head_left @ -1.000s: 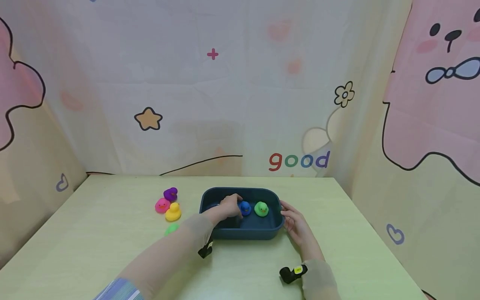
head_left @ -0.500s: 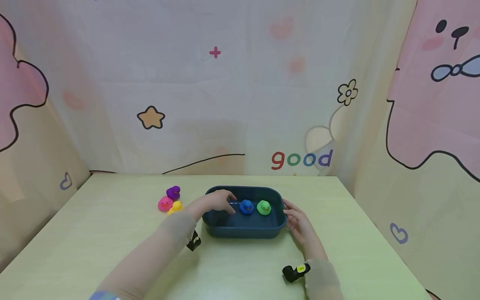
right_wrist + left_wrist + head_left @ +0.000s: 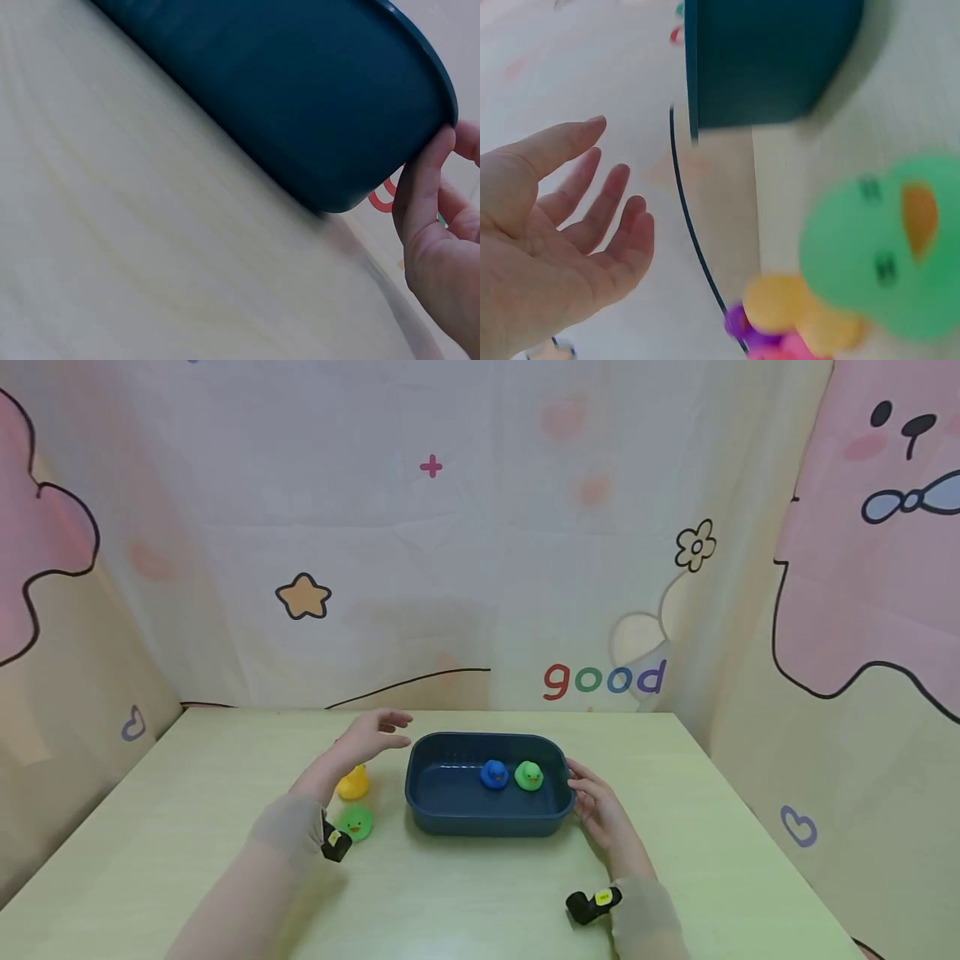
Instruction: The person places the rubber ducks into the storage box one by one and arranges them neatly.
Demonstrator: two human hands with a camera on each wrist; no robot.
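Note:
A dark blue plastic tub [image 3: 487, 823] stands on the table, with a blue rubber duck [image 3: 494, 774] and a green rubber duck [image 3: 528, 776] inside it. My left hand [image 3: 369, 735] hovers in the air just left of the tub, fingers spread loosely and nothing held. Below it on the table are a yellow duck [image 3: 353, 783] and another green duck [image 3: 356, 822]. The left wrist view also shows a purple duck [image 3: 736, 321] and a pink duck [image 3: 780, 352], which my left hand and forearm mostly hide in the head view. My right hand [image 3: 602, 810] touches the tub's right end with its fingertips.
The pale wooden table [image 3: 465, 902] meets a printed cloth backdrop [image 3: 450, 568] at its far edge. Similar printed cloth walls rise on the left and right. Small black cameras sit at both wrists.
My left hand has come out of the tub and moved left, above the ducks on the table. The blue and green ducks stay in the tub; my right hand keeps its place.

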